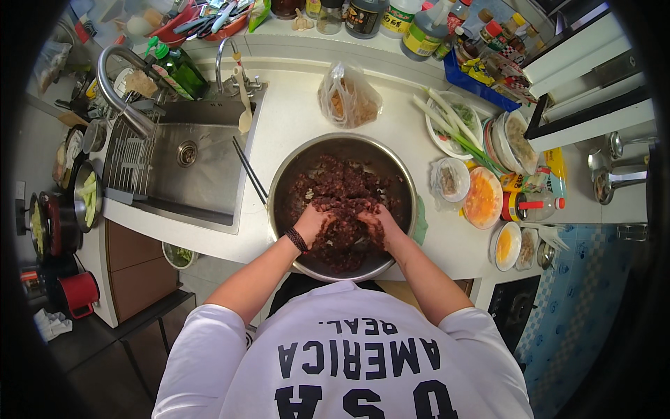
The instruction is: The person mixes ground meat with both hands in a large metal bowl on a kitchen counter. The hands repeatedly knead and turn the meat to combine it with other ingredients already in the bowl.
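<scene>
A wide stainless steel bowl [277,175] stands on the white counter before me, holding a dark reddish-brown, lumpy mixture [343,175] with small pale bits. Inside the bowl, my left hand [315,222] wears a dark beaded bracelet [297,241] at its wrist and grips part of the mixture. Facing it, my right hand [378,225] clasps more of the same mass, its palm and fingers smeared. Clumps hang between the two hands, and the mixture hides most of the fingertips. Dark chopsticks [250,170] lean by the bowl's left rim.
Left is a steel sink [209,173] with a faucet [118,89]. Behind the bowl sits a plastic bag of brown crumbs [348,102]. Scallions [453,118] on a plate, an orange-stained plate [482,196] and a bowl with yellow liquid [505,246] stand right. Bottles [421,34] line the ledge.
</scene>
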`<action>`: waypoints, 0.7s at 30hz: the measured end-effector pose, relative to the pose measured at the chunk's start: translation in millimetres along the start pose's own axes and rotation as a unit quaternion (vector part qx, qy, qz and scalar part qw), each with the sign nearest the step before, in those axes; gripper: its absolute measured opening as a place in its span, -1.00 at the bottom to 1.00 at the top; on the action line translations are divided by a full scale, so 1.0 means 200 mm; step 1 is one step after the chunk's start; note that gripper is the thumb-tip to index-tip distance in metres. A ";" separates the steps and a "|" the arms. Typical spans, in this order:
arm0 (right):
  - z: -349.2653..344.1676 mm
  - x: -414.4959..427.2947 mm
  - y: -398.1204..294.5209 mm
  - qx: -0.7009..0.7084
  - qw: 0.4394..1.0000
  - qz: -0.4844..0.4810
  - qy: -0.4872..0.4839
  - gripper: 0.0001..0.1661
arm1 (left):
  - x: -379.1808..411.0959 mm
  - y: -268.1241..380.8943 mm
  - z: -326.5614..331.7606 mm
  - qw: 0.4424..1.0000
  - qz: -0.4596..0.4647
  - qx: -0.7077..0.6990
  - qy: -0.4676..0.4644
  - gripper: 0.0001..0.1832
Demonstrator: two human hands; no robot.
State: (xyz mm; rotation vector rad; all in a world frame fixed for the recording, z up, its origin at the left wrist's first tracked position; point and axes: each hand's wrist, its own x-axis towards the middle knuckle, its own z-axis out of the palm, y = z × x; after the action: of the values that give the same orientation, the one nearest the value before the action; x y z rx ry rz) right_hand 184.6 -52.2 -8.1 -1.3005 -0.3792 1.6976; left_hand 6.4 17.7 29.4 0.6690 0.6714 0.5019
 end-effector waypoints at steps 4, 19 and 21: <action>0.07 -0.01 -0.03 0.009 0.999 -0.034 -0.040 -0.68 | 0.01 -0.01 0.01 0.999 0.014 0.046 0.015 -0.72; 0.09 -0.05 -0.06 -0.007 0.998 -0.043 -0.051 -0.61 | 0.01 -0.03 0.00 1.000 0.009 0.014 0.009 -0.79; 0.11 -0.08 -0.10 -0.055 0.997 -0.046 -0.040 -0.62 | 0.05 -0.09 -0.05 0.994 0.047 0.101 0.005 -0.81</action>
State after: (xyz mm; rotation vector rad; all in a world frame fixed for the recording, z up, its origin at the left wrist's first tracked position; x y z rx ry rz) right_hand 174.8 -48.9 23.2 -1.2766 -0.5774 1.6750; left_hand 9.4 15.6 6.7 0.8927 0.7078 0.5294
